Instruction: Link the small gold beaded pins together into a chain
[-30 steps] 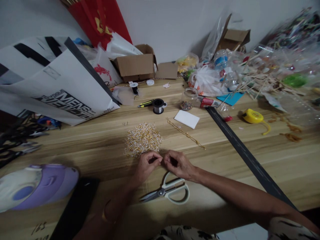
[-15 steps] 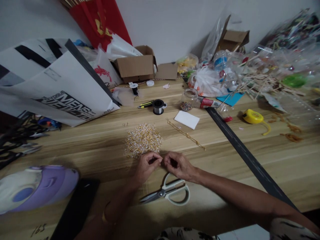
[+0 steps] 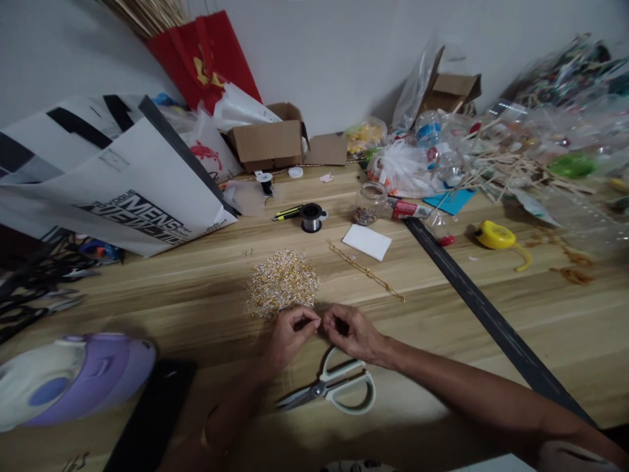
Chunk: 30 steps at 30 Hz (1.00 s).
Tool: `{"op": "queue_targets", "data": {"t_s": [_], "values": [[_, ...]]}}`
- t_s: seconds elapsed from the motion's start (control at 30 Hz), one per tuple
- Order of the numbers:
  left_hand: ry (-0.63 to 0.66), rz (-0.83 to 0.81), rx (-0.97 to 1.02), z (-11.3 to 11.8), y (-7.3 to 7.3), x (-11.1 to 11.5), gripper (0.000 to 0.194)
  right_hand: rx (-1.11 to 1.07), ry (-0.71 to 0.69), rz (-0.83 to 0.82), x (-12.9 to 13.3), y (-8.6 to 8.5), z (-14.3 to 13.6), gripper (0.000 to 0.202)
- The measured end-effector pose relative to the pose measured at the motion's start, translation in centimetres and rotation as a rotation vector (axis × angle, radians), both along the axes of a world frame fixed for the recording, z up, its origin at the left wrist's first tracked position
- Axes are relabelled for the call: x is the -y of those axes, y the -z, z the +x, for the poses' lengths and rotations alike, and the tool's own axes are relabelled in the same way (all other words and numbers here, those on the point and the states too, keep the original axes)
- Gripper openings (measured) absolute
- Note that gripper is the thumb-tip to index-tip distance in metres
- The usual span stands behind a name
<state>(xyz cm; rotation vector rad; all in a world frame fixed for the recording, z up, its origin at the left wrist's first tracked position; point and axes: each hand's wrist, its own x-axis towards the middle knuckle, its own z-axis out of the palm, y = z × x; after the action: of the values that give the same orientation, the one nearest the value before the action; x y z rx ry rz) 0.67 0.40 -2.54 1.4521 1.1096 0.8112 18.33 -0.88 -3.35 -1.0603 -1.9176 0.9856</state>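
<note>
My left hand and my right hand face each other over the table, their fingertips pinched and close together. Whatever lies between the fingers is too small to make out; a thin clear thread seems to hang below my left hand. Right behind my left hand sits a heap of small gold and clear beads. White-handled scissors lie just below my hands, blades pointing left. Beyond my right hand a gold beaded chain rests on the wood.
Farther back are a wire spool, a utility knife, a white card and a jar of beads. A yellow tape measure lies right, past a dark strip. A black phone-like slab lies left.
The whole view has shifted slightly, so things sit a little lower in the picture. Both hands keep their pinch near each other; nothing on the table has visibly moved.
</note>
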Motion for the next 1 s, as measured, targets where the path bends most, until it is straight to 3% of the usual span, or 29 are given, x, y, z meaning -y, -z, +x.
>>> {"op": "queue_targets", "data": {"t_s": [1.0], "values": [[0.031,0.001,-0.052,0.05,0.1,0.2,0.01,-0.019,0.02,0.008,-0.23,-0.09,-0.02,0.008]]}}
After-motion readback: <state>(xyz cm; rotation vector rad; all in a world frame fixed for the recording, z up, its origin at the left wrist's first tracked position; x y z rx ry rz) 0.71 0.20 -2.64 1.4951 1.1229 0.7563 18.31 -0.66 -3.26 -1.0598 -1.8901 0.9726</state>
